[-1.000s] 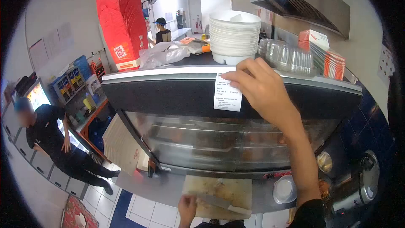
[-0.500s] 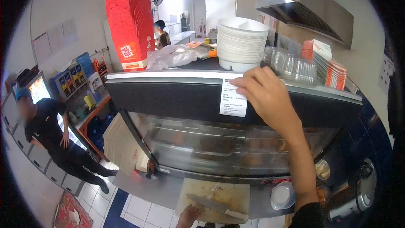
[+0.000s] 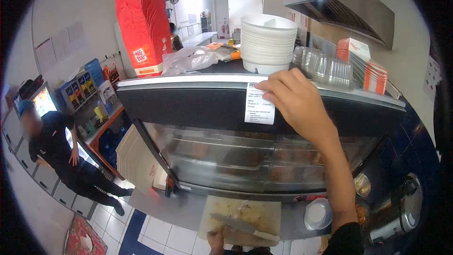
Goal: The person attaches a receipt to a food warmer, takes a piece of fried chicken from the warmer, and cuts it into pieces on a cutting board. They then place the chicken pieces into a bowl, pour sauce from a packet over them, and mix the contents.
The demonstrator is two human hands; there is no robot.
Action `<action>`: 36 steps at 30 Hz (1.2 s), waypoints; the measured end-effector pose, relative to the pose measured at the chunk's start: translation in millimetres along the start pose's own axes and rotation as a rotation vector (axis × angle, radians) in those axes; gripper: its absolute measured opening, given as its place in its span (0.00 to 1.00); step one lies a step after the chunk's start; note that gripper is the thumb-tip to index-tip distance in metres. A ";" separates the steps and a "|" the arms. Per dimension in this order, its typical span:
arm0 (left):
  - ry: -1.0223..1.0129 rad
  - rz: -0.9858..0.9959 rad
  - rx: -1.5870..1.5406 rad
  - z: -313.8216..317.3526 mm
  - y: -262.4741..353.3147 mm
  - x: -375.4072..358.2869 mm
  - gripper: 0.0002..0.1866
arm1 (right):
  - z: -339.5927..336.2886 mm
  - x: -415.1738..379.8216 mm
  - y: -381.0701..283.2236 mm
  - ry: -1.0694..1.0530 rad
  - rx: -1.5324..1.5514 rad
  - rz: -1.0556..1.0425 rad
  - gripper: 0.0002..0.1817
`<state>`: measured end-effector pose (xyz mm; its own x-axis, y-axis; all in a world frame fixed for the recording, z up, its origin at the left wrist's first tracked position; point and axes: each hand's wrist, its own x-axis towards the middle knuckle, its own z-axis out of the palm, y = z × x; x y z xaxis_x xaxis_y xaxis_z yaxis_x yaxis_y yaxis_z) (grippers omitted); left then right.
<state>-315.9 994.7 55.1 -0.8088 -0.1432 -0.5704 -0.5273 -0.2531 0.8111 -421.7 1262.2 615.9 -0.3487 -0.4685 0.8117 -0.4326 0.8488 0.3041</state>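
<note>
My right hand [image 3: 298, 105] pinches the top of a white printed order slip [image 3: 259, 108], which hangs flat against the black front edge of a display cabinet [image 3: 188, 106]. Low in view, my left hand [image 3: 216, 242] is at the near edge of a cutting board [image 3: 212, 208], its fingers loosely bent with nothing visible in them. A knife [image 3: 238, 224] with a white handle lies across the board, its blade tip close to my left fingers. Small food scraps [image 3: 244, 205] are scattered behind the blade.
White bowls [image 3: 269, 42], red cartons [image 3: 141, 28], clear plastic lids [image 3: 323, 68] and a plastic bag [image 3: 188, 61] stand on the cabinet. A round plastic tub [image 3: 317, 214] sits right of the board. One person [image 3: 56, 137] stands at left; another [image 3: 176, 40] is farther back.
The view has shifted slightly. My right hand still pinches the slip at nearly the same spot. My left hand has drawn back a little from the knife, its fingers more bent.
</note>
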 end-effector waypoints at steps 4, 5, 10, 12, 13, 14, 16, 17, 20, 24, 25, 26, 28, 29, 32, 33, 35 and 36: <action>0.057 0.281 0.052 -9.1 -44.7 37.1 0.21 | 1.7 0.3 2.6 -0.014 -0.053 -0.044 0.12; -0.035 0.203 -0.007 -4.4 -33.5 28.5 0.20 | 1.8 0.0 2.3 -0.004 -0.055 -0.043 0.12; -0.070 0.127 -0.031 12.8 10.9 -9.9 0.14 | 3.7 -0.6 2.2 -0.032 -0.145 -0.061 0.15; -0.024 0.114 -0.073 16.5 22.5 -10.4 0.11 | 2.0 0.0 2.8 -0.043 -0.119 -0.045 0.15; 0.025 0.101 -0.115 13.8 23.9 -11.1 0.09 | 1.8 -0.4 2.4 -0.054 -0.089 -0.030 0.14; 0.026 0.099 -0.111 10.8 23.5 -11.4 0.09 | 2.3 -0.3 1.6 -0.055 -0.088 -0.026 0.14; -0.109 0.056 -0.216 7.2 23.2 -10.3 0.08 | 2.3 1.0 0.1 -0.024 -0.076 -0.023 0.13; -0.112 0.056 -0.218 5.2 21.1 -8.4 0.08 | 2.3 0.7 0.5 -0.025 -0.079 -0.024 0.13; -0.182 -0.011 -0.122 2.8 13.5 -3.5 0.11 | 2.3 0.3 2.7 -0.018 -0.057 -0.038 0.12; -0.076 0.086 0.116 4.9 18.2 -8.4 0.17 | 1.6 0.7 2.2 -0.011 -0.035 -0.044 0.12; -0.050 0.127 0.127 6.7 21.6 -9.9 0.18 | 1.2 1.0 2.7 0.001 -0.026 -0.055 0.13; -0.050 0.128 0.126 5.4 21.5 -8.6 0.18 | 0.7 1.0 2.6 0.001 -0.026 -0.055 0.13; -0.054 0.082 0.076 3.2 18.7 -6.1 0.19 | -1.5 -1.5 3.0 0.007 -0.021 -0.039 0.12; -0.055 0.082 0.076 4.7 21.5 -11.4 0.19 | -1.4 -1.7 3.1 0.007 -0.022 -0.039 0.12; -0.018 0.138 0.044 13.0 42.0 -29.3 0.20 | -0.6 -2.4 2.7 0.009 0.026 -0.010 0.12; -0.062 0.168 0.142 14.6 49.3 -30.6 0.20 | -2.0 -1.8 2.0 0.003 0.039 0.005 0.12; -0.075 0.186 0.351 8.0 33.0 -13.3 0.22 | -3.0 -3.2 2.7 -0.035 0.073 0.031 0.12; -0.045 0.165 0.459 3.1 6.0 11.2 0.23 | -1.2 -2.9 6.4 0.005 0.020 -0.002 0.12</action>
<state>-328.9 994.5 54.0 -0.8963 -0.1016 -0.4317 -0.4435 0.2190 0.8691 -422.5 1269.3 616.1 -0.3439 -0.4692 0.8134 -0.4499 0.8426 0.2958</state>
